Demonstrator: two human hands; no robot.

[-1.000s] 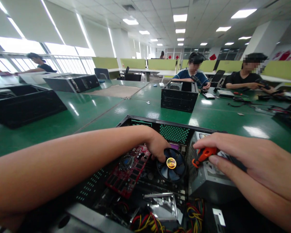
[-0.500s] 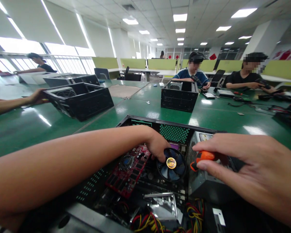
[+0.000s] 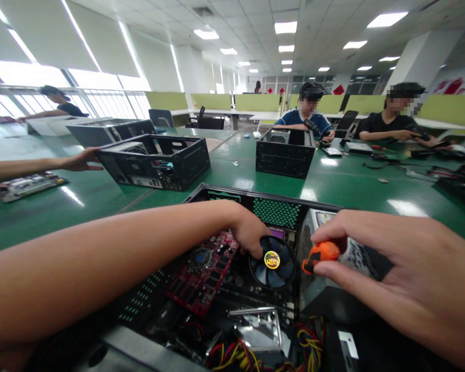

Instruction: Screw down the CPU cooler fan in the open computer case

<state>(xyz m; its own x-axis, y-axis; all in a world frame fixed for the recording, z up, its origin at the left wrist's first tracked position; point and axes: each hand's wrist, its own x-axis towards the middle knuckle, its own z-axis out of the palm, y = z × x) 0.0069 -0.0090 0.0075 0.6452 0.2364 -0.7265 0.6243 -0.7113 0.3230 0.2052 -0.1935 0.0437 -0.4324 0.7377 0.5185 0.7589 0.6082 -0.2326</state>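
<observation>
In front of me an open black computer case (image 3: pixel 318 205) lies on the table. My left hand (image 3: pixel 251 235) reaches over into it, fingers closed at the left rim of a black cooling fan (image 3: pixel 279 273) with a gold centre label; some fingertips are hidden. A red graphics card (image 3: pixel 201 276) sits left of the fan, under my forearm. Between thumb and fingers, my right hand (image 3: pixel 387 263) pinches the orange-and-black handle of a screwdriver (image 3: pixel 326 251) above the silver power supply (image 3: pixel 308 230). The screwdriver's shaft does not show.
Yellow, red and black cables (image 3: pixel 236 356) and a silver metal bracket (image 3: pixel 259 328) fill the case's near side. Across the green table (image 3: pixel 225 178) stand another case (image 3: pixel 287 155) and one touched by a co-worker's hand (image 3: pixel 81 159). Loose cables (image 3: pixel 406 168) lie right.
The co-worker's case at the left has turned and come down level, shifting right; a circuit board now shows beside it. My left hand stays at the fan; the screwdriver handle has tilted slightly in my right hand.
</observation>
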